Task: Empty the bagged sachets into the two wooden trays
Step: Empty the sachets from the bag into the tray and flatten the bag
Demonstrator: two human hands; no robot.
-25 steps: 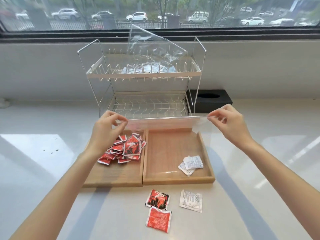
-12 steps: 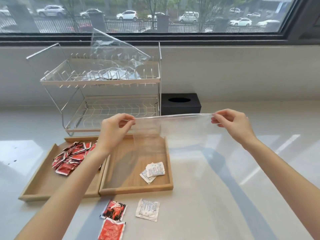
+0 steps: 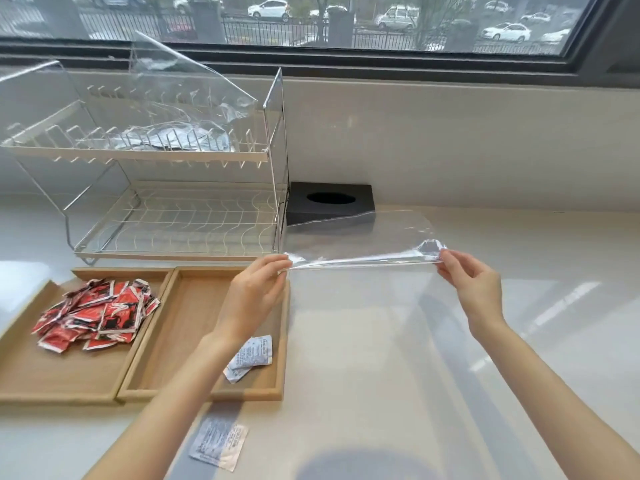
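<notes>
The white counter (image 3: 398, 358) now fills most of my view, because everything has slid left since half a second ago: the wire dish rack (image 3: 166, 188) sits at the far left with its edge cut off, and the black tissue box (image 3: 329, 202) has come toward the middle. On the rack's top shelf a second clear bag (image 3: 180, 98) lies as before, with pale sachets inside it. The two wooden trays have moved left too. The left tray (image 3: 41, 375) holds the heap of red sachets (image 3: 97, 310); the right tray (image 3: 194, 306) holds two white sachets (image 3: 249, 356), partly behind my left forearm. The empty clear bag (image 3: 360, 244) I stretch between my hands has swung from above the right tray to over bare counter, beside the tray and in front of the tissue box. My left hand (image 3: 256, 292) pinches its left corner between thumb and fingertips; my right hand (image 3: 467, 282) pinches the right corner the same way. One white sachet (image 3: 218, 445) lies on the counter in front of the trays; the red ones that lay near it are out of view.
</notes>
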